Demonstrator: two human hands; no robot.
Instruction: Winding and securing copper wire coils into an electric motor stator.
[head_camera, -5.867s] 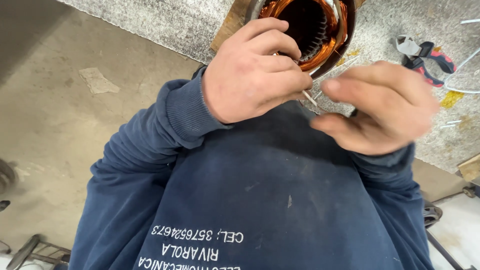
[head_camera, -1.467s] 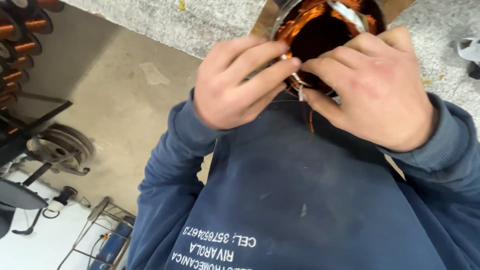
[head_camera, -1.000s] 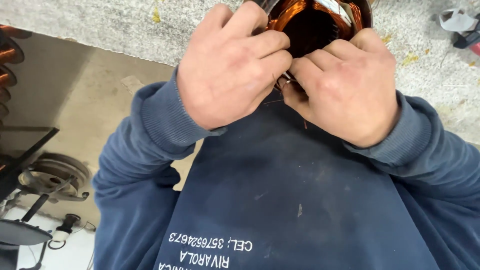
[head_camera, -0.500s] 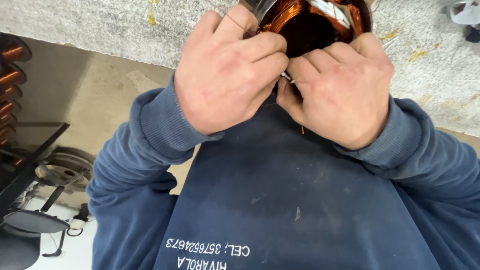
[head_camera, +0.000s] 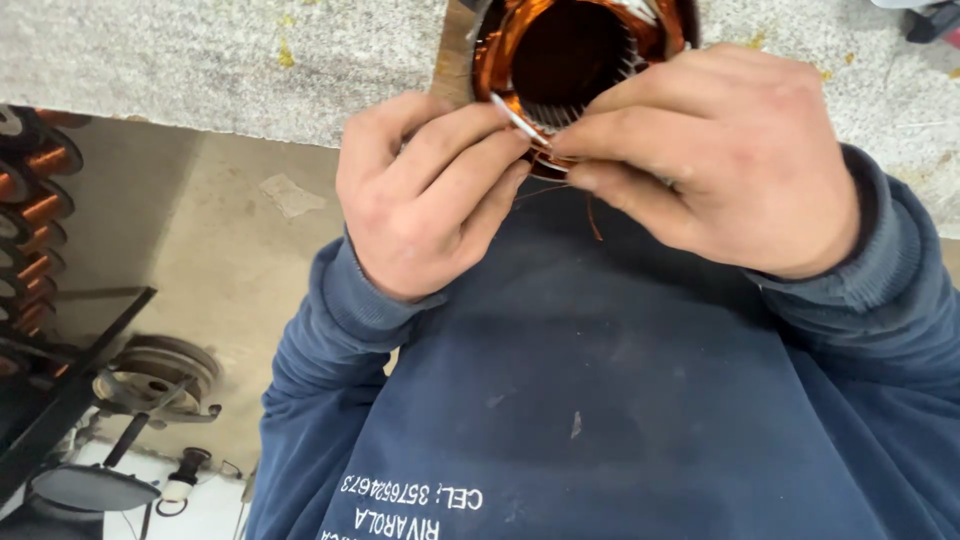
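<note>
Speckled grey stone runs along the top, a rough, grainy counter (head_camera: 200, 60), and below its edge we see smooth tan concrete floor (head_camera: 220, 250). At the counter's rim sits a round motor stator (head_camera: 580, 60), its dark hollow bore ringed with glossy copper windings and fine steel slots. Our left hand (head_camera: 430, 200) curls in from below, fingers (head_camera: 470, 150) pinched shut on a thin, pale, flat insulating strip (head_camera: 515, 118) that slants up across the windings. Our right hand (head_camera: 720, 160) comes over from the other side, fingertips pressed tight together at the stator's near edge, touching the coil; what they grip is hidden. Thin loose copper wire (head_camera: 592, 215) dangles over our navy sweatshirt (head_camera: 600, 400). Far left, copper-wound coils (head_camera: 35, 200) stack on a dark rack.
</note>
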